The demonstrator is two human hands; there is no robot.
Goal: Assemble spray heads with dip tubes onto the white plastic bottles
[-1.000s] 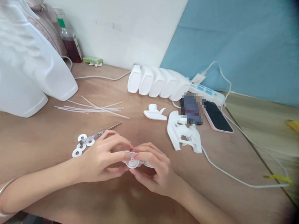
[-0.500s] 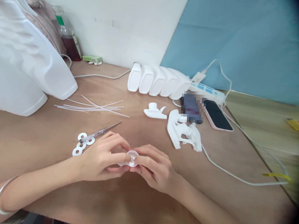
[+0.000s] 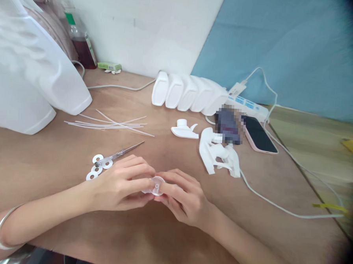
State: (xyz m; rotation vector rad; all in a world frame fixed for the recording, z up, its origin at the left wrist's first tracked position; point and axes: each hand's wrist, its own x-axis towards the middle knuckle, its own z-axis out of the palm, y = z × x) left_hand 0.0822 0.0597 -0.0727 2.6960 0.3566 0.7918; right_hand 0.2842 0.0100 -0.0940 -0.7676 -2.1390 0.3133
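Observation:
Between my fingertips, near the table's front middle, is a white spray trigger head (image 3: 157, 191), its round hollow opening turned up toward me. My left hand (image 3: 129, 184) grips it from the left, forefinger at the rim, and part of its body shows under those fingers. From the other side my right hand (image 3: 185, 195) pinches it, forefinger also at the rim. Most of the body is hidden by both hands. Left of my left hand lie several flat white washers (image 3: 92, 176), with a clear-handled screwdriver (image 3: 116, 155) resting across them.
Thin white tubes (image 3: 111, 125) lie behind the screwdriver. One spray head (image 3: 185, 130) and a pile of others (image 3: 207, 153) sit to the right. Several white bottles (image 3: 175, 93) line the wall near a power strip (image 3: 251, 106) and phone (image 3: 260, 134). Large white bottles (image 3: 63, 82) stand left.
Both hands keep their hold on the spray head, with only a slight shift of fingers around its opening. The view has moved a little; nothing on the table has changed place.

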